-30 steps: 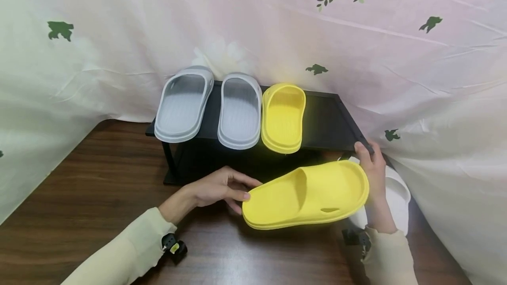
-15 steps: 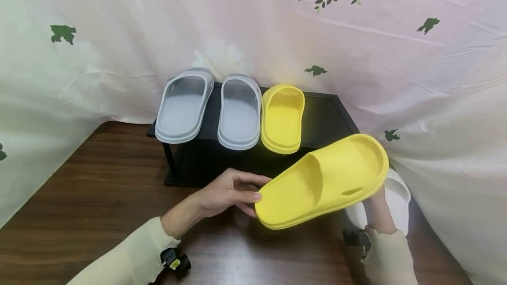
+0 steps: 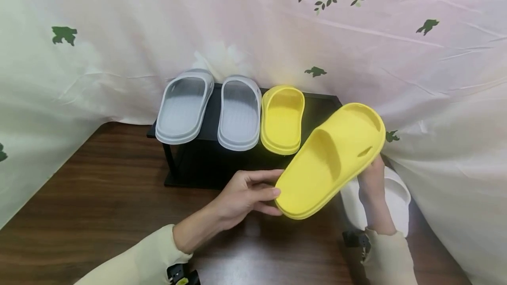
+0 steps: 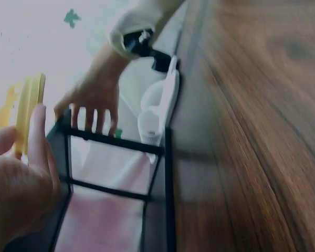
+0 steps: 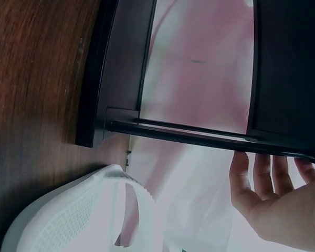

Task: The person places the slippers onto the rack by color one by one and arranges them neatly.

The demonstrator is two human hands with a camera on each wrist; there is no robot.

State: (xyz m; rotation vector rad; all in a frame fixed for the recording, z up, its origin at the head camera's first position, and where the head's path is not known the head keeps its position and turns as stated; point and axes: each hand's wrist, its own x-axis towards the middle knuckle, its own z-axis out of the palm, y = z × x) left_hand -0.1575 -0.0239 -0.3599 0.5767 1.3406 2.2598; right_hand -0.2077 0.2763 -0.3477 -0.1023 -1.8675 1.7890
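Note:
My left hand (image 3: 242,198) pinches the heel end of a yellow slipper (image 3: 310,174) between thumb and fingers. The slipper hangs in the air at a slant, toe up and to the right, in front of the right part of a black shoe rack (image 3: 207,126). Partly hidden behind it in the head view, my right hand (image 3: 372,184) holds the rack's right end. In the right wrist view the fingers (image 5: 263,170) of that hand are against the top shelf's edge. A second yellow slipper (image 3: 282,124) stands on the top shelf.
Two grey slippers (image 3: 183,111) (image 3: 239,115) stand left of the yellow one on the shelf. On the table's right side, white slippers (image 3: 397,201) lie beside the right forearm. A patterned cloth (image 3: 253,25) hangs behind the rack, above the brown wooden table (image 3: 107,197).
My left hand has moved right with the yellow slipper, whose toe has swung upward. The right hand has stayed at the rack's right end.

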